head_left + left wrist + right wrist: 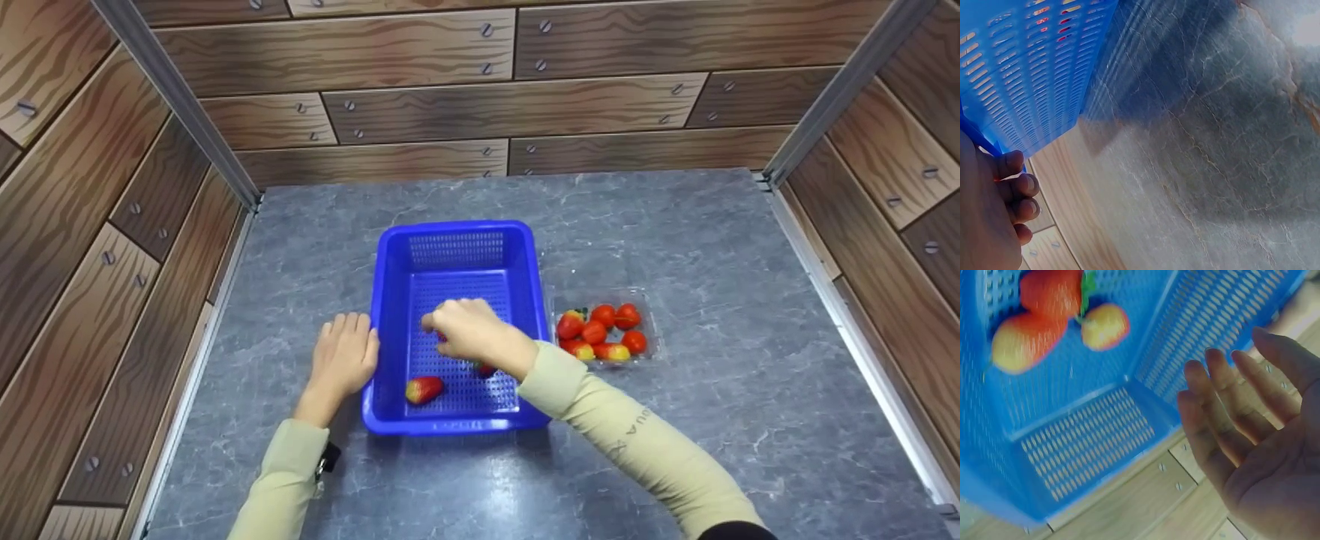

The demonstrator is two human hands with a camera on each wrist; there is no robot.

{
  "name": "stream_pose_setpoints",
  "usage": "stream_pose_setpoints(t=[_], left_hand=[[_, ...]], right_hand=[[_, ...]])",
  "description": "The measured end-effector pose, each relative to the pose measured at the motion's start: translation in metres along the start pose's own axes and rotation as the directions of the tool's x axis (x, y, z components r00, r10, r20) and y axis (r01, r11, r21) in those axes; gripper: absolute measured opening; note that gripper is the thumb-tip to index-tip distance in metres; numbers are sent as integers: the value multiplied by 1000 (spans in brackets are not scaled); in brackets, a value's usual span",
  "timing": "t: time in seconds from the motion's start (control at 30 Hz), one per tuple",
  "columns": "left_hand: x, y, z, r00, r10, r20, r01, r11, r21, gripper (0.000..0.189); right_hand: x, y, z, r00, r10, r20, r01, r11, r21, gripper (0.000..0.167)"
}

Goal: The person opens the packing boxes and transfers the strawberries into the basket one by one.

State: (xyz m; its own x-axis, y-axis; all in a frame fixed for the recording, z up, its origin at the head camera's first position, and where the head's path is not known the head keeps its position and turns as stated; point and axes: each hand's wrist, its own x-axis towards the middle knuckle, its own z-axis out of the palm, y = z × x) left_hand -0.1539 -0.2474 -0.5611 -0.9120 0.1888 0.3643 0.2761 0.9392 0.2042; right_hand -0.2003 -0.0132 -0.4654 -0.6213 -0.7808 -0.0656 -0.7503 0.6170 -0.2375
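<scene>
A blue perforated plastic basket [456,429] stands on the grey marbled table. My left hand [345,354] grips its left rim, thumb at the rim and fingers outside; the left wrist view shows these fingers [1028,184] bent beside the slotted wall. Inside the basket reaches my right hand [474,334]. In the right wrist view that hand [1252,422] has its fingers spread and slightly bent, with nothing in the palm. Strawberries lie in the basket: a red and yellow strawberry [424,390], another strawberry [486,370] partly under the wrist, and some red showing beneath the right fingers.
Right of the basket sits a clear plastic box [654,341] with its lid folded back. It holds strawberries [570,325] and round red tomatoes [628,316]. Wood-patterned panels [420,112] wall in the table at the back and both sides.
</scene>
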Motion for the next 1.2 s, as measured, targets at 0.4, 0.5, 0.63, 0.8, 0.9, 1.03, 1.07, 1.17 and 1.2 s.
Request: stream_pose_setpoints(t=[0.4, 0.5, 0.63, 0.8, 0.9, 1.03, 1.07, 1.17, 1.2], left_hand=[[-2, 0, 1, 1000, -13, 14, 13, 1000, -2, 25], [-1, 0, -1, 1000, -16, 22, 16, 1000, -5, 26], [1, -2, -2, 1000, -17, 22, 17, 1000, 0, 26], [0, -3, -4, 999, -22, 40, 22, 1000, 2, 26], [0, -2, -4, 999, -25, 39, 25, 1000, 2, 26], [-1, -1, -4, 999, -20, 33, 20, 1000, -6, 26], [-1, -1, -3, 999, -17, 32, 17, 1000, -9, 26], [-1, 1, -2, 999, -11, 30, 11, 1000, -9, 27], [-1, 1, -2, 1000, -9, 27, 9, 1000, -6, 26]], right_hand=[[-25, 41, -49, 992, 73, -98, -75, 997, -11, 27], [-33, 58, -57, 986, 128, -107, -125, 992, 30, 28], [-45, 82, -64, 971, 206, -122, -194, 976, 101, 26], [-59, 111, -64, 955, 250, -158, -229, 963, 141, 20], [-69, 127, -59, 950, 268, -159, -245, 958, 149, 20], [-83, 146, -51, 943, 307, -127, -283, 943, 177, 22], [-86, 150, -49, 940, 320, -116, -296, 937, 186, 22], [-96, 160, -42, 932, 352, -87, -327, 920, 217, 22], [-99, 163, -39, 928, 365, -76, -341, 913, 226, 23]])
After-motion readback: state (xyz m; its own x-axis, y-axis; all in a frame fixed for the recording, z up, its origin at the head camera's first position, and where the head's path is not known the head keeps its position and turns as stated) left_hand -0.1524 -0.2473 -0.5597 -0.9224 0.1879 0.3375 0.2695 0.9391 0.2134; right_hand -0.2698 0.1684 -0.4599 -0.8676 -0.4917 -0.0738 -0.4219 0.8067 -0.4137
